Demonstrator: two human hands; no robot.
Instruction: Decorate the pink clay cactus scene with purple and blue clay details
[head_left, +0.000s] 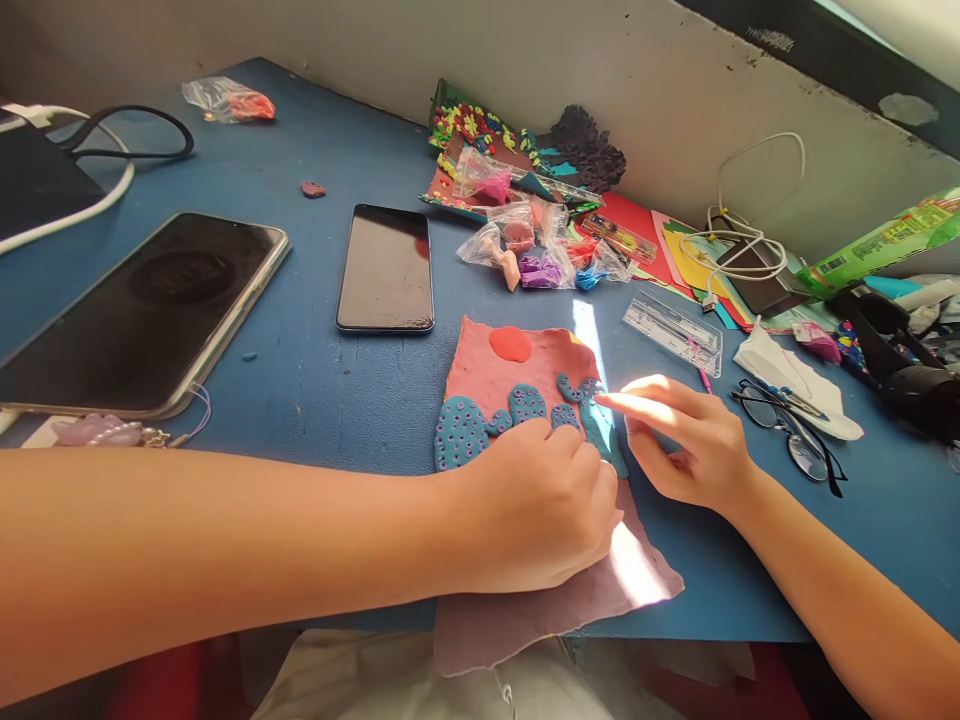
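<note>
A pink clay sheet (480, 375) lies on the blue table (322, 390), hanging a little over the front edge. Blue dotted cactus shapes (459, 432) and an orange disc (511, 344) sit on it. My left hand (536, 505) rests on the sheet in a loose fist, its fingers curled and pressed at the blue shapes. My right hand (686, 440) is beside it, index finger stretched out and touching a small blue cactus piece (579, 388), the other fingers bent under.
Two phones lie face up, one at the left (142, 315), one in the middle (386, 268). Small bags of coloured clay (525, 250) and craft paper (637, 235) sit behind. Glasses (791, 430), a clear ruler case (673, 330) and cables (739, 245) are at the right.
</note>
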